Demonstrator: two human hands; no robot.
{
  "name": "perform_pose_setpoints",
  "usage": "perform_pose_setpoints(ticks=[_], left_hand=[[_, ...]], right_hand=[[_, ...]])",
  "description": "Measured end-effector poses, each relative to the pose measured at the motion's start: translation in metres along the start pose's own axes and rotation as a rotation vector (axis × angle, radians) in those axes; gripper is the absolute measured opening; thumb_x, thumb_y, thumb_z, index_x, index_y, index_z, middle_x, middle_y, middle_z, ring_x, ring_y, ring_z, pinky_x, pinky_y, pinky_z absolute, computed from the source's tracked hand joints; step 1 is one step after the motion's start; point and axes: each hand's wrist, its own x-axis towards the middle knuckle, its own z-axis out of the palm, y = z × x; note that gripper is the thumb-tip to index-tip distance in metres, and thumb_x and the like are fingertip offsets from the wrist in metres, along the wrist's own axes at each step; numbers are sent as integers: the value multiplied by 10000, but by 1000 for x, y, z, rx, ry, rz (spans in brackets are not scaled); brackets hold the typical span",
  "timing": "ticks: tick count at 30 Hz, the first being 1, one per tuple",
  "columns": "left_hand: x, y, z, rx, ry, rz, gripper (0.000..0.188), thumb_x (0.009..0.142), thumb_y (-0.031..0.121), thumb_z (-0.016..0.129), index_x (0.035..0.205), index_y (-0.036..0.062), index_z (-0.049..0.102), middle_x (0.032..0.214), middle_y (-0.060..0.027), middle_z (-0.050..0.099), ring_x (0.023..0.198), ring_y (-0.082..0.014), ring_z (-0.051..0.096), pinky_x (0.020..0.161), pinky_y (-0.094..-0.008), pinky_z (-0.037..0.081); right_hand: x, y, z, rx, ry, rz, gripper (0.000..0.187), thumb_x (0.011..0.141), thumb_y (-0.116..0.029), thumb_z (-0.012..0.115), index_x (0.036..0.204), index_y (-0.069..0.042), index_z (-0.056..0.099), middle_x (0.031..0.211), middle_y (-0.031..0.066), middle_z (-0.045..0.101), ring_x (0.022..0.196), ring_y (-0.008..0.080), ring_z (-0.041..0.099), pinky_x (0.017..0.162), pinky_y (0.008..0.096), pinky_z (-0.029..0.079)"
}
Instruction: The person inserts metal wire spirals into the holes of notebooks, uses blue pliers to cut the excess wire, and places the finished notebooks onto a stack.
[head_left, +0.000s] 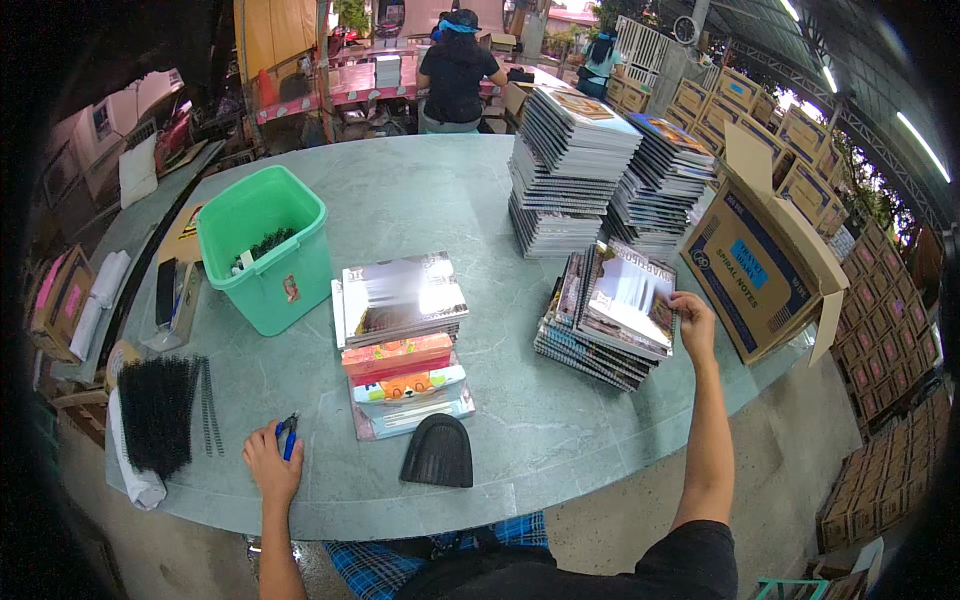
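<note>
My left hand [272,466] rests near the table's front edge, closed round a small pair of blue-handled pliers [289,437] whose tip points away from me. To the right, my right hand [693,322] pinches the right edge of a glossy-covered spiral notebook [628,300], which lies tilted on top of a short, uneven notebook stack [590,355]. Between my hands stands another notebook pile [405,290], with packs of tissues [408,383] in front of it. A black ridged rubber pad [437,452] lies closest to me. Black plastic spiral coils [160,415] are heaped left of my left hand.
A green bin [265,250] holding dark coils stands at the left. Tall notebook stacks [570,170] rise at the back right, beside an open cardboard box [755,265]. More cartons [885,300] are piled beyond the table. Two people [457,80] are at the far end.
</note>
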Motion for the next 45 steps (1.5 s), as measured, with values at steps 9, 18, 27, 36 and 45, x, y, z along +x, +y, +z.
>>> perform_pose_setpoints(ticks=[9,18,27,36,45], left_hand=[[3,1,1,7,22,2,547,726,336,667,1167,48,517,1056,-153,495,1035,-330,432,898,-437,321],[-3,2,-3,24,39,-71,544,732,370,666,1152,49,535,1060,-161,498,1038,-333,434,887,-445,334],[-2,1,-2,28,26,-72,566,748,415,655,1173,62,533,1072,-144,509,1032,-319,441,880,-446,333],[0,3,-6,24,17,-71,543,771,420,632,1166,62,533,1062,-143,506,1027,-316,445,877,-452,329],[1,3,-5,29,44,-45,527,789,417,615,1157,49,535,1045,-148,510,1003,-317,456,862,-447,332]], right_hand=[[-6,27,28,191,-60,160,389,859,-138,506,1225,-6,508,1341,205,427,1275,298,375,1059,349,276],[28,-127,87,-78,-43,-321,312,852,-199,595,1119,-38,576,1256,192,498,1192,355,445,1005,416,342],[35,-240,274,69,-745,-757,542,741,-166,698,1240,-77,503,1258,154,512,1175,323,470,978,420,390],[12,-291,337,-211,-723,-1287,684,761,-397,666,1362,-266,366,1403,126,344,1172,322,446,938,438,418],[2,-279,352,-243,-794,-1215,427,745,-304,679,1137,-187,558,1255,117,479,1040,277,531,796,402,502]])
